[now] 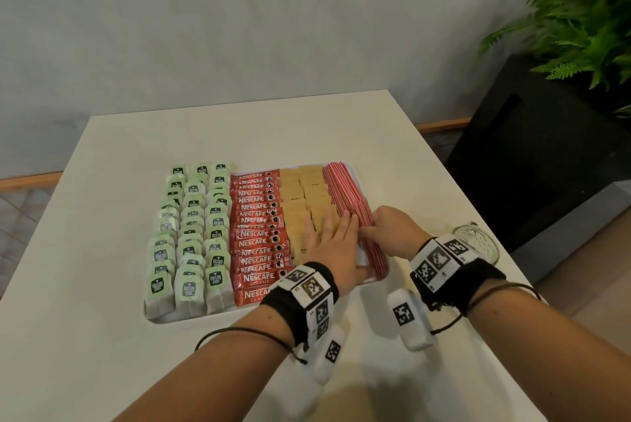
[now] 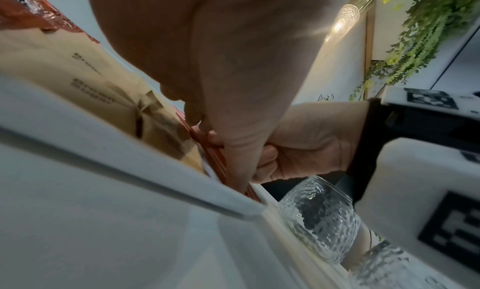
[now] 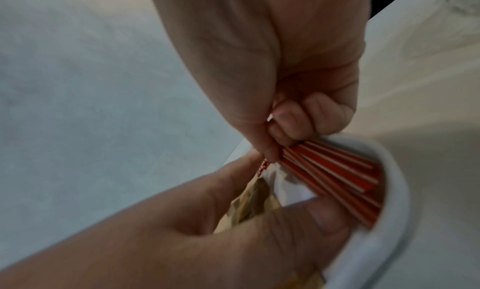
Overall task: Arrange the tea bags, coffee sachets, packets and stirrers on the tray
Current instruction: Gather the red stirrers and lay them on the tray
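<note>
On a white tabletop [image 1: 102, 336] against a grey wall [image 1: 239, 11], the right hand [image 1: 392, 230] pinches red stirrers [image 1: 345, 189]; the left hand [image 1: 333, 247] lies flat, fingers straight, beside it.

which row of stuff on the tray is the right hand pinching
The red-and-white striped stirrers, the rightmost row by the white tray's edge; the right hand pinches them, not the brown packets.

On the white tabletop [image 1: 102, 336] sits a white rectangular tray [image 1: 160, 318]. In it, from left to right, lie rows of green-labelled tea bags [image 1: 191, 233], red coffee sachets [image 1: 256, 233], brown paper sugar packets [image 1: 300, 196] and red-and-white paper-wrapped stirrers [image 1: 345, 192]. A textured clear glass jar [image 1: 478, 244] stands right of the tray.
</note>
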Tool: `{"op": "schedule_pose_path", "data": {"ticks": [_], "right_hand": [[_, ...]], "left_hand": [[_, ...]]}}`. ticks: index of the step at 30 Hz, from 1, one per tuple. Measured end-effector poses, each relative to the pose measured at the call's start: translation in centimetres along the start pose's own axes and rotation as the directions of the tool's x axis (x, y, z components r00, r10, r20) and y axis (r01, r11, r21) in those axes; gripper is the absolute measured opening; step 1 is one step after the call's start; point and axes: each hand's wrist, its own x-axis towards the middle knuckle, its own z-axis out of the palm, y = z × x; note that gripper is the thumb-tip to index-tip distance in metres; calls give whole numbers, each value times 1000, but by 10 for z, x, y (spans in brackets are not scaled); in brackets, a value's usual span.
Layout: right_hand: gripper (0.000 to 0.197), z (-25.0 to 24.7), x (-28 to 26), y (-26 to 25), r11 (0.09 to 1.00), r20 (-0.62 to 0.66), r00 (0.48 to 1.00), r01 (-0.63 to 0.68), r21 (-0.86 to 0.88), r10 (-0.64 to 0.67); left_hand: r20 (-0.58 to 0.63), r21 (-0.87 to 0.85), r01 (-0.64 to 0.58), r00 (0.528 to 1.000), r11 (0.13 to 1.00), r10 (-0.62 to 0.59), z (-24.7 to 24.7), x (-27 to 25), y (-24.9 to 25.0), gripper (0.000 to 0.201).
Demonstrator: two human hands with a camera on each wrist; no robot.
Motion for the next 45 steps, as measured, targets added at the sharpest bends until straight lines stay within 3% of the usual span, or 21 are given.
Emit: {"op": "schedule_pose_path", "data": {"ticks": [2,4,8,10,13,15,18,22,34,39,42,45], "right_hand": [[16,-1,-5,3,998,-103,995,-8,68,15],[26,-1,-9,8,995,-204,979,19,96,1],[38,0,-18,16,980,-335,922,196,-28,-194],[51,2,-18,21,963,-240,936,231,-136,-259],[62,12,-16,30,942,58,974,228,-244,-221],[61,16,-17,32,938,137,969,233,-257,-203],[60,15,-20,30,951,116,971,229,-206,-209],[61,13,-24,31,942,199,966,216,-256,-167],[67,12,-33,38,966,330,930,216,-142,-159],[68,12,-35,38,971,316,935,207,-119,-161],[72,10,-39,32,978,266,946,202,-43,-184],[90,8,-47,19,977,195,957,210,36,-213]], "left_hand": [[-8,-2,11,1000,1000,-11,-1,0,0,96],[-22,-13,18,1000,1000,-18,-3,0,0,95],[-14,7,22,1000,1000,-21,-5,4,0,101],[6,53,27,1000,998,-28,-5,6,1,103],[29,145,36,999,989,-41,-4,7,-1,102],[26,182,45,998,982,-50,-4,6,-2,102],[18,213,30,999,977,-35,-4,2,-3,105],[59,254,5,998,967,-21,-5,3,-5,105],[103,288,8,994,958,-39,-5,2,-4,103],[119,279,3,992,960,-38,-12,-1,-5,104],[88,187,43,994,981,-61,-13,-7,-13,110],[73,84,144,986,986,-150,-21,-21,-27,119]]}}
